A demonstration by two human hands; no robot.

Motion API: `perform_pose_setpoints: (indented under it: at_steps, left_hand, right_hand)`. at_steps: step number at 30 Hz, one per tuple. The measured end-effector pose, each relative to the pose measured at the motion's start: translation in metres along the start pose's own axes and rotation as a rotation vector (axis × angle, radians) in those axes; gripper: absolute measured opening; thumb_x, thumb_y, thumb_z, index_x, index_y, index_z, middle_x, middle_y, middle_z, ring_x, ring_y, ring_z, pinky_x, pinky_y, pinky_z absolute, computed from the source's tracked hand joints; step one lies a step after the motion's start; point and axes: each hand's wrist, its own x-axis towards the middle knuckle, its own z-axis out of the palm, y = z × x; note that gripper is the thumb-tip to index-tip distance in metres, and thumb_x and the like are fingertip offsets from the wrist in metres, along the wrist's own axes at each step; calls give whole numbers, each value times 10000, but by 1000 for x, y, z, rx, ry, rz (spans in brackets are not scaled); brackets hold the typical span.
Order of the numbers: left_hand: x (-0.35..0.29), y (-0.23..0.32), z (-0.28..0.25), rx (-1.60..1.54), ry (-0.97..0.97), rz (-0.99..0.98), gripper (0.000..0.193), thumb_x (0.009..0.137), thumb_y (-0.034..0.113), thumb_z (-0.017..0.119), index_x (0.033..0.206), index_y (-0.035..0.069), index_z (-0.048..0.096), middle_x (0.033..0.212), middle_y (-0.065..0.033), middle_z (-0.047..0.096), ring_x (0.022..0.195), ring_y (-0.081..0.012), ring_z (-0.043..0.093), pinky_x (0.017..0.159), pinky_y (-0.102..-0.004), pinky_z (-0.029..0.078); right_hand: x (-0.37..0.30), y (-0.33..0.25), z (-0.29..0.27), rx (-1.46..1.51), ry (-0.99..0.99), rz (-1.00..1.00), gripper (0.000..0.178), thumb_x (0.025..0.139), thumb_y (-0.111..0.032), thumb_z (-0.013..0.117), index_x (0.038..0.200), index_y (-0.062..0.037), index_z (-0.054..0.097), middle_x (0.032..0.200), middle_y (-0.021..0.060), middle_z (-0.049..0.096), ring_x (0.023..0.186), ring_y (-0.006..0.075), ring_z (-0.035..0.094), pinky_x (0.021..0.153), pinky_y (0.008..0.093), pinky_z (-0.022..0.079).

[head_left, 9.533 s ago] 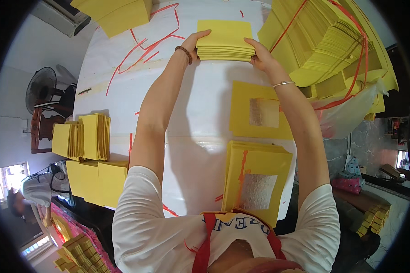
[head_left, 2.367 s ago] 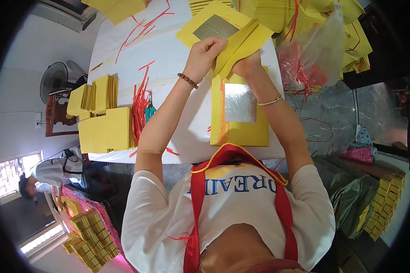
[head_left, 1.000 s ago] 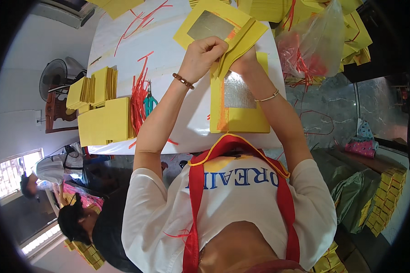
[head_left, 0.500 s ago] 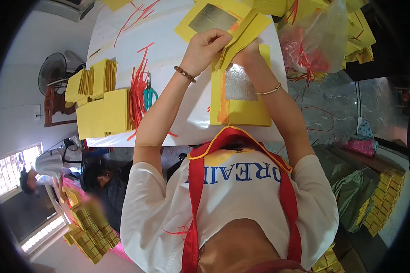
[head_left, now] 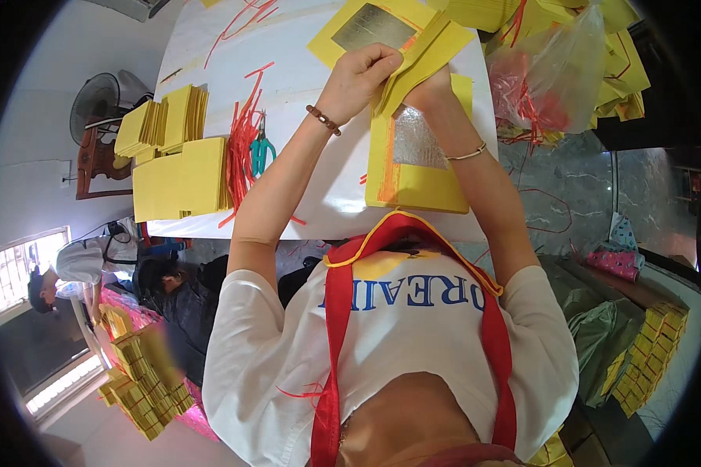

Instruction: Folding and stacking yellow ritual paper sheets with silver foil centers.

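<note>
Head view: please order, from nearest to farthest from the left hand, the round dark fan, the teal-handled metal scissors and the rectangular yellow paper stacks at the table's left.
1. Teal-handled metal scissors, left of the left hand.
2. Rectangular yellow paper stacks, farther left, on the white table.
3. Round dark fan, farthest left, beyond the table.

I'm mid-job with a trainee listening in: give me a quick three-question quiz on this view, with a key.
1. True or false: the teal-handled scissors lie beside the red strips.

2. On which wrist is the brown beaded bracelet: a) right, b) left?

3. Fill in: the left hand pinches folded yellow paper; below it, the yellow stack bears a shiny ____-coloured rectangle.

Key: 1 true; 2 b; 3 silver.
</note>
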Motion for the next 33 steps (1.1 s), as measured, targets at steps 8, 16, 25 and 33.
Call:
perform_pose_setpoints:
  at_steps: [8, 16, 25, 33]
  left_hand:
    - [-5, 1, 1, 46, 32, 22, 244, 896, 223, 533, 935, -8, 602, 806, 9, 583, 743, -56, 515, 684, -201, 424]
    - [-4, 4, 4, 81, 63, 49, 264, 860, 232, 549, 885, -26, 602, 724, -18, 580, 660, -61, 502, 592, -216, 419]
    - [-5, 2, 6, 85, 69, 44, 272, 837, 231, 565, 869, -34, 611, 740, -38, 600, 676, -79, 532, 619, -228, 439]
    - [-6, 4, 3, 50, 49, -6, 209, 865, 190, 567, 903, -9, 621, 766, 9, 576, 719, -57, 510, 665, -203, 419]
  right_hand:
    - [3, 3, 2, 11, 35, 9, 454, 880, -407, 374, 1091, -27, 509, 1069, 125, 553, 945, 267, 549, 815, 411, 479]
    - [4, 9, 26, -244, 466, -119, 413, 885, -386, 373, 1060, -40, 514, 1032, 114, 554, 937, 264, 551, 812, 422, 481]
    - [2, 6, 12, -160, 227, -94, 363, 892, -362, 377, 999, -50, 531, 979, 87, 566, 895, 244, 562, 785, 391, 499]
    - [4, 8, 10, -163, 322, -77, 350, 889, -367, 380, 947, -61, 539, 956, 75, 565, 883, 234, 558, 783, 395, 496]
